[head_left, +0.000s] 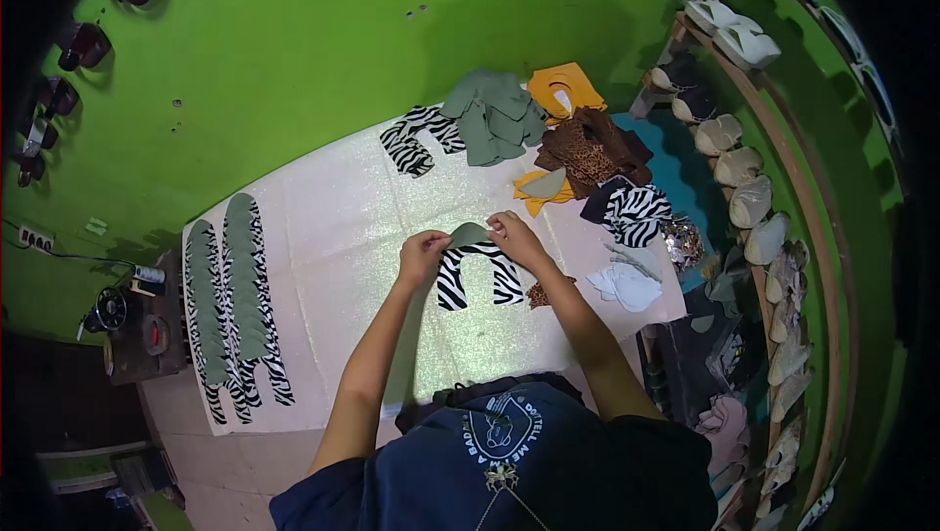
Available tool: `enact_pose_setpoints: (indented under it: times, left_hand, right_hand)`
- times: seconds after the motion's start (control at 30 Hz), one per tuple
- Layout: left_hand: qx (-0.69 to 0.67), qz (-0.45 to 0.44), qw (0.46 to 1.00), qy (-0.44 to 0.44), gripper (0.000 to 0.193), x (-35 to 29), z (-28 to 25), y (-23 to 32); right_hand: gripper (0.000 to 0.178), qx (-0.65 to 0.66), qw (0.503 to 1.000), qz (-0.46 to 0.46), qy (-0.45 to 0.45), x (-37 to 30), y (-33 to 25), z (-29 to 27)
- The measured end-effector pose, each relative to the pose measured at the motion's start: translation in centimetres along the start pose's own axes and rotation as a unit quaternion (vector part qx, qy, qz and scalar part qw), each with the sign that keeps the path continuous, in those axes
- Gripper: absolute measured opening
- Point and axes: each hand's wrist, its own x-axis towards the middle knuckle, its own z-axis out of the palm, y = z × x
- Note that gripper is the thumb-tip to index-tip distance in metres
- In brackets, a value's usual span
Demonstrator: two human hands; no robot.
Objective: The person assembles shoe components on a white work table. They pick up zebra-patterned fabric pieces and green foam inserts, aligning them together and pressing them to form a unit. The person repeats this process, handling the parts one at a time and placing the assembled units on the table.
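Note:
A small green half-moon fabric piece [469, 232] lies over the top curve of a zebra-striped U-shaped cutout [451, 281] on the table. At its left end the fingers of my left hand [422, 257] are pinched on the green piece. My right hand [517, 239] pinches the opposite end, thumb and fingers together. The two legs of the striped cutout point toward me. A leopard-print scrap [539, 294] lies beside my right wrist, partly hidden by the forearm.
Overlapping rows of joined zebra and green pieces [245, 286] lie on the pale table covering [333, 267] at left. Far right hold green cutouts [494, 120], brown leopard-print pieces [592, 154], yellow pieces [568, 86] and white scraps [627, 284]. Shoe-shaped items [739, 167] line a wooden rack.

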Motion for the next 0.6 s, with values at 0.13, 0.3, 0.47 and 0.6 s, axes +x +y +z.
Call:
enact_pose_setpoints:
  times: [0.13,0.3,0.47,0.6]
  left_hand:
    - [-0.015,0.002,0.999,-0.041,0.013,-0.2,-0.1,1.1]
    - [-0.034,0.046,0.997,-0.043,0.012,-0.2,-0.4,1.3]
    - [0.039,0.023,0.999,-0.007,0.017,-0.1,-0.3,1.0]
    - [0.124,0.002,0.992,0.016,0.018,-0.3,0.4,2.8]
  right_hand:
    - [0.021,-0.028,1.0,-0.008,0.002,0.2,0.7,0.3]
    - [0.018,0.009,1.0,0.005,-0.006,0.4,0.7,-0.2]
    - [0.018,0.029,0.999,0.031,-0.029,0.2,-0.1,-1.2]
    - [0.017,-0.015,0.999,0.034,-0.03,0.3,0.2,-1.4]
